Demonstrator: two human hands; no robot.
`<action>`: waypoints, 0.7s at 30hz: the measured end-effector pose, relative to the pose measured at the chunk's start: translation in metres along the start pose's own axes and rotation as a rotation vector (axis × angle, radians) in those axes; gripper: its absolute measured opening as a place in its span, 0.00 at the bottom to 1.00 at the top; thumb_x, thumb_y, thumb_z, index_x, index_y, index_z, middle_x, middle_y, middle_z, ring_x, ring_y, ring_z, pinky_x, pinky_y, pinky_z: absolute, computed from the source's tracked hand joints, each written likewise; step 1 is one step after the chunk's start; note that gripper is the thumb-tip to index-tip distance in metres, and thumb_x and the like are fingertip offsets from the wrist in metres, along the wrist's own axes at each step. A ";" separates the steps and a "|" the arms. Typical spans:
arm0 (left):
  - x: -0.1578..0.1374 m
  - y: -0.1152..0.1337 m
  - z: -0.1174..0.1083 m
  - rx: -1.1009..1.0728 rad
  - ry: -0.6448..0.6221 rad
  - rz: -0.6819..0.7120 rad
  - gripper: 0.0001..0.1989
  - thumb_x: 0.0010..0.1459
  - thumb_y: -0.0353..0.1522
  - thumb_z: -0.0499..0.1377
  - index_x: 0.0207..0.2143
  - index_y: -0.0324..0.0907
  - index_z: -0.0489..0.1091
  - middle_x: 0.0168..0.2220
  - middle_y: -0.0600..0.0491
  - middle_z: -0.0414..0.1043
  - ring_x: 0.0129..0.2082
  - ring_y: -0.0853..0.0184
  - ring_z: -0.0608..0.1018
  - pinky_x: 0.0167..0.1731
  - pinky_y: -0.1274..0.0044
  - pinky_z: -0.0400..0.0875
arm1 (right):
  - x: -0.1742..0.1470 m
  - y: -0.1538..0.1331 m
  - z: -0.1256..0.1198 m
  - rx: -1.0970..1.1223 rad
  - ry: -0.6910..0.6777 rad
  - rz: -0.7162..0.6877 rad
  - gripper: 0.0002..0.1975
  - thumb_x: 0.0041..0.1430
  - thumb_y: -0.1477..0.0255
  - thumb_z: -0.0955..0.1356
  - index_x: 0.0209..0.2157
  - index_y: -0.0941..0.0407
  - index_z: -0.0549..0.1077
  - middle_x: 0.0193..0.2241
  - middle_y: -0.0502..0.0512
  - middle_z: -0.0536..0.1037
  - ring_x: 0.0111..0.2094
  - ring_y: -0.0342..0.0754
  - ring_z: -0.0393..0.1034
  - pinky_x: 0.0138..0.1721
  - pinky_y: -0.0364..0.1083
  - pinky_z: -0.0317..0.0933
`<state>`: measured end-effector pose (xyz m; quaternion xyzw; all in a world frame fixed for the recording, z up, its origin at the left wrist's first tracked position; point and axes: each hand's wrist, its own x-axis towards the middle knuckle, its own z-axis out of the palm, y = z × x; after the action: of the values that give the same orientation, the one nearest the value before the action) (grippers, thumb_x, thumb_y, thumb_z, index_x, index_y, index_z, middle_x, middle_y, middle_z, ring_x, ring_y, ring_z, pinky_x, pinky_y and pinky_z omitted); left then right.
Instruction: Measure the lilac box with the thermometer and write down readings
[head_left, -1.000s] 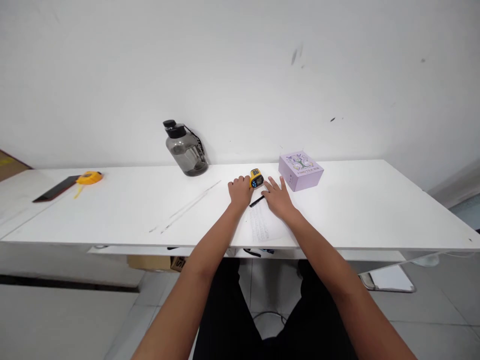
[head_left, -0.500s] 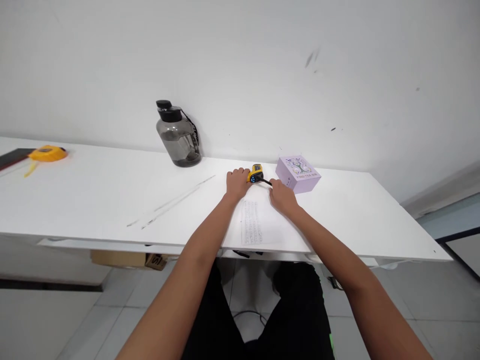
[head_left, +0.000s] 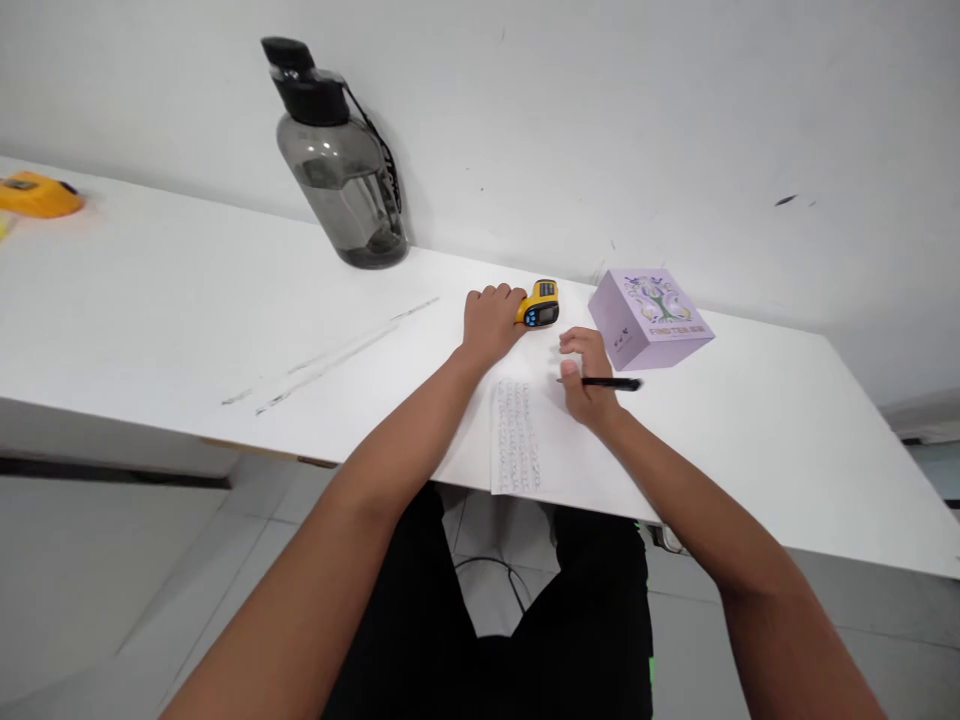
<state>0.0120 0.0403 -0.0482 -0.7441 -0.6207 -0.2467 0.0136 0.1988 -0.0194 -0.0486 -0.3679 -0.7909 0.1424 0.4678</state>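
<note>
My left hand (head_left: 493, 327) is closed around a yellow infrared thermometer (head_left: 541, 305) that rests on the table. Its small screen and blue buttons face up, while its handle is hidden under my fingers. To the right, my right hand (head_left: 589, 378) holds a black pen (head_left: 613, 383) under the thumb, the other fingers loosely curled. The pen lies nearly level, its tip pointing left. Below both hands, a white sheet of paper (head_left: 555, 465) with handwritten columns down its left side lies at the table's front edge.
A grey water bottle (head_left: 349, 190) with a black lid stands against the wall at back left. A lilac box (head_left: 652, 320) sits just beyond my right hand. At the far left lies an orange tape measure (head_left: 39, 195). Dark streaks mark the white table (head_left: 165, 300).
The pen has been drawn back from the thermometer and turned level in my right hand, which is now nearer the paper. My left hand keeps its hold. The camera view has moved closer.
</note>
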 end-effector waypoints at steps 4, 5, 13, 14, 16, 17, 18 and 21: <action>-0.001 0.003 -0.003 0.036 -0.020 -0.034 0.16 0.59 0.35 0.56 0.51 0.46 0.68 0.46 0.47 0.71 0.48 0.55 0.69 0.46 0.65 0.57 | -0.002 -0.003 -0.002 0.181 -0.025 0.232 0.26 0.66 0.47 0.54 0.41 0.52 0.70 0.23 0.48 0.67 0.24 0.45 0.64 0.30 0.47 0.61; -0.001 0.003 -0.004 0.040 -0.028 -0.042 0.16 0.59 0.34 0.56 0.51 0.46 0.68 0.46 0.47 0.71 0.48 0.55 0.69 0.46 0.65 0.57 | -0.002 -0.006 -0.002 0.238 -0.036 0.303 0.26 0.66 0.47 0.55 0.41 0.52 0.70 0.20 0.47 0.65 0.22 0.44 0.62 0.28 0.46 0.59; 0.000 0.004 -0.002 0.022 -0.034 -0.049 0.16 0.59 0.33 0.55 0.50 0.46 0.68 0.45 0.47 0.70 0.48 0.54 0.69 0.47 0.64 0.57 | -0.001 -0.018 0.006 0.254 -0.236 0.439 0.22 0.62 0.54 0.65 0.22 0.55 0.68 0.20 0.47 0.70 0.23 0.41 0.62 0.28 0.44 0.58; 0.000 0.004 -0.002 0.019 -0.031 -0.050 0.16 0.59 0.33 0.55 0.50 0.46 0.68 0.45 0.47 0.70 0.48 0.54 0.69 0.47 0.63 0.57 | -0.001 -0.018 0.006 0.245 -0.225 0.447 0.23 0.62 0.54 0.64 0.20 0.55 0.66 0.18 0.47 0.68 0.22 0.41 0.60 0.27 0.44 0.57; 0.000 0.004 -0.001 0.018 -0.029 -0.051 0.16 0.59 0.33 0.55 0.50 0.46 0.68 0.45 0.47 0.70 0.49 0.54 0.69 0.48 0.63 0.57 | 0.000 -0.017 0.007 0.237 -0.215 0.457 0.24 0.62 0.54 0.65 0.18 0.54 0.64 0.17 0.46 0.65 0.22 0.41 0.59 0.26 0.44 0.55; 0.001 0.004 -0.001 0.022 -0.031 -0.052 0.16 0.59 0.33 0.55 0.50 0.47 0.68 0.45 0.47 0.70 0.49 0.54 0.69 0.48 0.63 0.57 | 0.001 -0.016 0.006 0.237 -0.225 0.455 0.24 0.62 0.55 0.65 0.17 0.55 0.64 0.16 0.46 0.65 0.22 0.41 0.58 0.26 0.44 0.54; 0.001 0.004 -0.001 0.027 -0.033 -0.053 0.16 0.59 0.33 0.55 0.50 0.47 0.67 0.45 0.47 0.70 0.49 0.54 0.69 0.48 0.63 0.57 | 0.002 -0.015 0.006 0.243 -0.244 0.454 0.24 0.61 0.55 0.66 0.17 0.55 0.64 0.16 0.46 0.65 0.22 0.41 0.58 0.26 0.44 0.54; 0.000 0.005 -0.002 0.049 -0.034 -0.052 0.16 0.59 0.33 0.55 0.50 0.47 0.67 0.46 0.47 0.70 0.48 0.54 0.69 0.48 0.64 0.57 | 0.006 -0.014 0.001 0.293 -0.301 0.481 0.23 0.61 0.58 0.66 0.17 0.55 0.66 0.15 0.45 0.65 0.21 0.40 0.59 0.26 0.44 0.54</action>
<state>0.0157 0.0390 -0.0451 -0.7311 -0.6460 -0.2190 0.0149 0.1899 -0.0245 -0.0378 -0.4479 -0.7128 0.4141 0.3463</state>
